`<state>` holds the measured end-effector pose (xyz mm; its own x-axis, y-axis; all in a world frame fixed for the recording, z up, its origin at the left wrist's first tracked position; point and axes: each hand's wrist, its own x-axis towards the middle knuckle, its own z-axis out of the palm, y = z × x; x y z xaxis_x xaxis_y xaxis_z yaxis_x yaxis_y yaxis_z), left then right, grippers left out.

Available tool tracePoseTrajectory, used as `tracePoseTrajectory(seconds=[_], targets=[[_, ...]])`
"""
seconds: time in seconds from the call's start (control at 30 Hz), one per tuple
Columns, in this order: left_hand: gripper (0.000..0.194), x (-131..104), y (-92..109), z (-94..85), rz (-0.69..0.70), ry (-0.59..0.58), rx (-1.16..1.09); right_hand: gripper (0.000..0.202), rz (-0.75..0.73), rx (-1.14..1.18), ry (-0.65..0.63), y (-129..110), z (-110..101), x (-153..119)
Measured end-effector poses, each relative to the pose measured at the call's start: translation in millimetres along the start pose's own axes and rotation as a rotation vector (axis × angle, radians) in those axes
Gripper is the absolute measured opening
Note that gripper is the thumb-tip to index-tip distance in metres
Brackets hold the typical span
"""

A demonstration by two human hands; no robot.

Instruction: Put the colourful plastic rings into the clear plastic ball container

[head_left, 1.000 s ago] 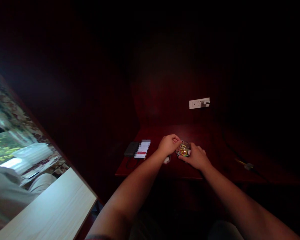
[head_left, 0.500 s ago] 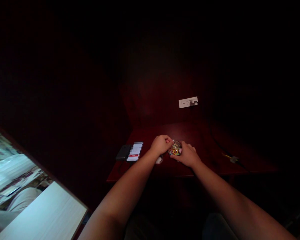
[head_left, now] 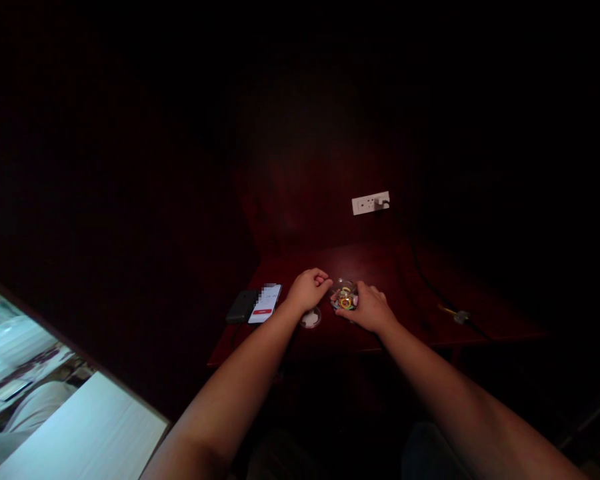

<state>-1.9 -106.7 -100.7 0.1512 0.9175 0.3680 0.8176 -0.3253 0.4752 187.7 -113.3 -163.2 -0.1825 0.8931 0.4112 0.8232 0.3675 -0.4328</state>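
Note:
A small clear jar (head_left: 345,295) holding colourful bands stands on the dark red table (head_left: 360,340). The fingers and thumb of my right hand (head_left: 371,307) are wrapped round its right side. Just left of the jar, my left hand (head_left: 309,289) is closed with its fingers curled and thumb pressed in; whatever is in it, if anything, is too small to make out. Below my left wrist lies a round clear lid (head_left: 311,318) with a white patch.
A phone (head_left: 265,304) with a lit screen lies beside a black case (head_left: 241,307) on the left. A cable with a connector (head_left: 461,317) crosses the table's right side. The wall socket (head_left: 371,203) holds a plug. A pale board (head_left: 85,427) is at lower left.
My left hand has moved left, away from the jar's rim, so more of the jar's opening shows. The whole view has shifted slightly. My right hand keeps its hold on the jar.

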Motion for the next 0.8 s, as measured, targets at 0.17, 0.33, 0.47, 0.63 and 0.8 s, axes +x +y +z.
tracePoseTrajectory(seconds=[0.17, 0.33, 0.47, 0.63, 0.8], targets=[[0.081, -19, -23, -22.0, -0.07, -0.324, 0.188, 0.071, 0.0, -0.006, 0.004, 1, 2, 1], [0.101, -36, -31, -19.9, -0.059, -0.452, 0.325, 0.071, -0.016, -0.006, 0.011, 2, 3, 2], [0.088, -37, -33, -14.6, -0.044, -0.416, 0.3, 0.072, -0.011, 0.011, 0.015, 3, 4, 2], [0.074, -28, -31, -19.6, -0.018, -0.33, 0.192, 0.072, -0.01, 0.026, 0.022, 3, 3, 2], [0.063, -10, -23, -18.5, -0.06, 0.062, -0.169, 0.07, -0.001, 0.051, 0.017, 1, 3, 2]])
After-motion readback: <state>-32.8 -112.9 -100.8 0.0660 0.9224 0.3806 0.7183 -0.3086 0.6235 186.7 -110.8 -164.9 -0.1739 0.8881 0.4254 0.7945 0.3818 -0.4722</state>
